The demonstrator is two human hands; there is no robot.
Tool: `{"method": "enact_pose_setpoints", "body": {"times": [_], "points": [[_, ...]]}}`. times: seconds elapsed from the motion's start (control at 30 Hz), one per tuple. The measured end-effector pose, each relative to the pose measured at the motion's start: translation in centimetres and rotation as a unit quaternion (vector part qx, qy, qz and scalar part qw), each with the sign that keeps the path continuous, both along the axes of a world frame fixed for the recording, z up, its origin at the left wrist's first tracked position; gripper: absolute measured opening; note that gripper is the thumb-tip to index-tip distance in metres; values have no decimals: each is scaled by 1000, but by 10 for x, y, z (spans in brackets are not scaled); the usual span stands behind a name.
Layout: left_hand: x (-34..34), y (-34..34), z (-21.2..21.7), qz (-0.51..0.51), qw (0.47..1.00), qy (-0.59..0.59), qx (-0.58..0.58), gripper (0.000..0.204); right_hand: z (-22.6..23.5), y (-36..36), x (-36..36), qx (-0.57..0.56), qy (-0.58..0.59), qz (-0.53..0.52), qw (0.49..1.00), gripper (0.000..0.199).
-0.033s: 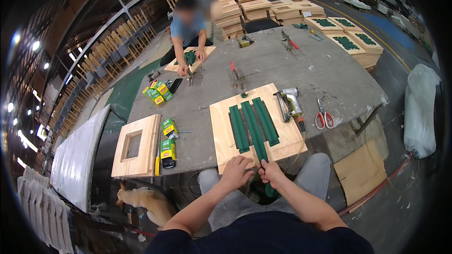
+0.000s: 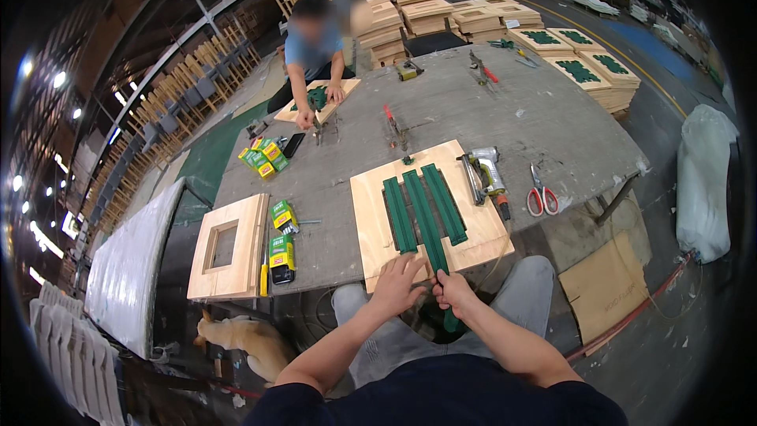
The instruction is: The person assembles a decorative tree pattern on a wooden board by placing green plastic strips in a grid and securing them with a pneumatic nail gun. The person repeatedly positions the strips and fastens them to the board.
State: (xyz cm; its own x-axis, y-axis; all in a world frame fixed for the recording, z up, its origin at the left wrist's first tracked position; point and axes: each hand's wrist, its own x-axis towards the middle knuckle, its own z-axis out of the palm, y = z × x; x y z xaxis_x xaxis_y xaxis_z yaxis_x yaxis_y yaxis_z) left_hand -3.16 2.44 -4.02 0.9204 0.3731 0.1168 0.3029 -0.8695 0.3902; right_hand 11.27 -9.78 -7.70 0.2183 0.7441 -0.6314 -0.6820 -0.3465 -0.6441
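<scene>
A light wooden board lies at the table's near edge with three green strips laid lengthwise on it. The middle green strip runs past the near edge of the board. My right hand is closed on that strip's near end, just off the board. Beside it, my left hand rests flat on the board's near edge with fingers spread, touching the wood next to the strip. The left green strip and the right green strip lie untouched.
A staple gun and red-handled scissors lie right of the board. To the left are a square wooden frame and green-yellow boxes. Another person presses a board at the far end. A tan dog lies under the table.
</scene>
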Motion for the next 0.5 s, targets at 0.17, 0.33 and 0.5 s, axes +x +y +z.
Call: {"method": "enact_pose_setpoints", "body": {"times": [0.17,0.33,0.5], "points": [[34,11,-9,-67,993,30,87,99,3,-4,-10,3,-42,5,999,32],[48,13,-19,-88,991,19,102,102,-1,-10,-14,-1,-89,-5,996,31],[49,12,-25,-99,989,21,110,95,-6,-13,-14,-1,-105,-11,994,30]]}}
